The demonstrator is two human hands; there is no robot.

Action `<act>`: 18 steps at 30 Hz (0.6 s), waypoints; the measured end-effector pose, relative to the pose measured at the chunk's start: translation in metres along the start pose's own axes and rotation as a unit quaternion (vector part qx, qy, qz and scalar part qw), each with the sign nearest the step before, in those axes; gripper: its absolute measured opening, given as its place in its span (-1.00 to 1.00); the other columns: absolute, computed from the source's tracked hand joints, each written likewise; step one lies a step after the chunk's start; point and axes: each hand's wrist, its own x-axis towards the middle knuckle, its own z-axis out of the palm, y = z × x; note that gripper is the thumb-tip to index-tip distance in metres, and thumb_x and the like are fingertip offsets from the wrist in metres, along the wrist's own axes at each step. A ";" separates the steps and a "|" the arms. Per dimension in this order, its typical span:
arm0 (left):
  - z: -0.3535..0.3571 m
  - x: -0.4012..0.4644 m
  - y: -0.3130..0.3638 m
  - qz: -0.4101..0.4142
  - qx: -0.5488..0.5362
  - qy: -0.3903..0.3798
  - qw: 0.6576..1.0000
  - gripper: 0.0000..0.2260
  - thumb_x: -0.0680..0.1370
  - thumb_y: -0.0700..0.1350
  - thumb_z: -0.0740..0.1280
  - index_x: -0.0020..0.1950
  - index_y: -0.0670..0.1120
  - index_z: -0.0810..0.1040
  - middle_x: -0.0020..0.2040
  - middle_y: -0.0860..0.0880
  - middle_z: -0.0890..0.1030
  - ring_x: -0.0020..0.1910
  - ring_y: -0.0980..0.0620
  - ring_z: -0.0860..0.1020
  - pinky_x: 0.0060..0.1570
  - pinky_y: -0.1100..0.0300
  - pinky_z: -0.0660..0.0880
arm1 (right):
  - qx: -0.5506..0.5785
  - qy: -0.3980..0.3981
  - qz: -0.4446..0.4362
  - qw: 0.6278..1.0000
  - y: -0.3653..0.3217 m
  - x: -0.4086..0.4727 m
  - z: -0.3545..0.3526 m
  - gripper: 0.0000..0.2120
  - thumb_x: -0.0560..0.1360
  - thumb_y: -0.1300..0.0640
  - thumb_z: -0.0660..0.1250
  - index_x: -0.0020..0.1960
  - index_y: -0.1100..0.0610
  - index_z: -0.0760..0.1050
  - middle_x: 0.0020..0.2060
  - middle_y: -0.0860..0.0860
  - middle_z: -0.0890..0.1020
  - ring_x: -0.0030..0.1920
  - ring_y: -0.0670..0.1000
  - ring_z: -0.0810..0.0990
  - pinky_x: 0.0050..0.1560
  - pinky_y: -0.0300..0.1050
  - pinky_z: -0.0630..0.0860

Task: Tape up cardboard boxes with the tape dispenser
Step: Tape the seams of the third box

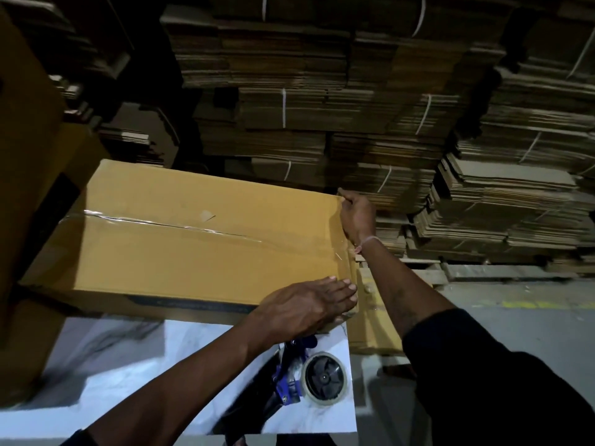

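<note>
Both hands flat on the box's right end, neither gripping; tape dispenser idle.
Left hand [309,309] presses the near corner of the cardboard box [193,239], right hand [355,217] the far corner; tape dispenser [309,378] lies on the table just below the left wrist, nearer it.

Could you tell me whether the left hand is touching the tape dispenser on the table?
Apart. In the head view the left hand lies flat on the cardboard box corner, while the tape dispenser lies unheld on the table below it.

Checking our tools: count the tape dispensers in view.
1: the tape dispenser lies on the white table, near its right edge, below the left hand. Others may be hidden.
</note>
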 end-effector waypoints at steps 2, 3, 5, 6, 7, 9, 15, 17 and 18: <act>-0.003 0.000 -0.001 -0.001 -0.007 0.008 1.000 -0.56 0.70 -0.08 0.09 0.51 -0.22 0.48 0.52 -0.19 0.46 0.53 -0.11 0.42 0.61 0.11 0.02 | -0.047 -0.018 -0.035 0.998 0.004 0.006 -0.002 -0.70 0.68 0.20 0.21 0.31 0.13 0.64 0.26 0.09 0.66 0.29 0.06 0.59 0.28 -0.17 0.48; -0.003 -0.001 -0.002 -0.002 -0.012 0.005 1.000 -0.56 0.70 -0.10 0.10 0.53 -0.21 0.45 0.55 -0.19 0.43 0.55 -0.10 0.38 0.62 0.13 -0.04 | -0.080 -0.022 -0.058 0.995 0.006 0.008 -0.004 -0.69 0.67 0.18 0.20 0.28 0.11 0.65 0.22 0.11 0.68 0.24 0.10 0.62 0.25 -0.09 0.54; -0.003 -0.003 -0.003 -0.005 -0.020 0.003 1.000 -0.57 0.70 -0.13 0.14 0.56 -0.21 0.41 0.58 -0.19 0.39 0.58 -0.09 0.33 0.63 0.14 -0.09 | -0.140 -0.035 -0.101 0.984 0.007 0.009 -0.006 -0.69 0.66 0.23 0.17 0.26 0.16 0.64 0.17 0.17 0.69 0.17 0.16 0.63 0.17 -0.06 0.54; -0.002 -0.004 -0.003 -0.008 -0.022 0.002 1.000 -0.57 0.70 -0.15 0.18 0.57 -0.21 0.40 0.58 -0.19 0.38 0.59 -0.09 0.32 0.63 0.14 -0.09 | -0.166 -0.049 -0.118 0.978 0.005 0.007 -0.006 -0.68 0.67 0.26 0.15 0.30 0.21 0.61 0.21 0.21 0.66 0.21 0.19 0.61 0.20 -0.06 0.50; -0.002 -0.005 -0.003 -0.013 -0.025 0.002 1.000 -0.57 0.69 -0.17 0.23 0.57 -0.21 0.39 0.59 -0.18 0.36 0.60 -0.08 0.31 0.63 0.14 -0.10 | -0.187 -0.068 -0.131 0.971 0.006 0.006 -0.004 -0.67 0.69 0.26 0.13 0.37 0.25 0.55 0.29 0.23 0.61 0.32 0.20 0.55 0.30 -0.06 0.43; -0.003 -0.005 -0.003 -0.019 -0.032 0.007 0.999 -0.55 0.69 -0.17 0.29 0.58 -0.20 0.37 0.60 -0.18 0.35 0.60 -0.07 0.30 0.63 0.14 -0.10 | -0.212 -0.103 -0.146 0.961 0.008 0.000 0.001 -0.59 0.74 0.20 0.08 0.56 0.27 0.32 0.53 0.24 0.38 0.59 0.21 0.26 0.53 -0.04 0.20; -0.010 -0.009 0.004 -0.036 -0.037 0.025 0.998 -0.58 0.64 -0.23 0.39 0.50 -0.20 0.50 0.52 -0.16 0.47 0.52 -0.07 0.44 0.58 0.06 0.26 | -0.072 -0.134 -0.056 0.987 0.024 -0.045 -0.011 -0.37 0.76 0.08 0.08 0.69 0.00 -0.21 0.69 0.04 -0.08 0.65 0.04 0.00 0.60 -0.09 0.03; -0.018 -0.010 0.008 -0.044 -0.050 0.045 0.997 -0.66 0.61 -0.22 0.41 0.40 -0.21 0.60 0.42 -0.17 0.57 0.42 -0.10 0.55 0.48 0.04 0.42 | 0.021 -0.131 -0.006 0.991 0.025 -0.072 -0.016 -0.37 0.76 0.03 0.09 0.68 -0.13 -0.21 0.66 -0.04 0.10 0.56 -0.03 0.18 0.51 -0.10 0.17; -0.023 -0.009 0.010 -0.051 -0.053 0.060 0.996 -0.72 0.63 -0.19 0.38 0.32 -0.21 0.64 0.35 -0.18 0.63 0.34 -0.12 0.60 0.38 0.03 0.51 | 0.062 -0.127 0.014 0.990 0.026 -0.086 -0.017 -0.38 0.76 0.02 0.09 0.68 -0.14 -0.18 0.62 -0.10 0.14 0.52 -0.09 0.18 0.46 -0.15 0.19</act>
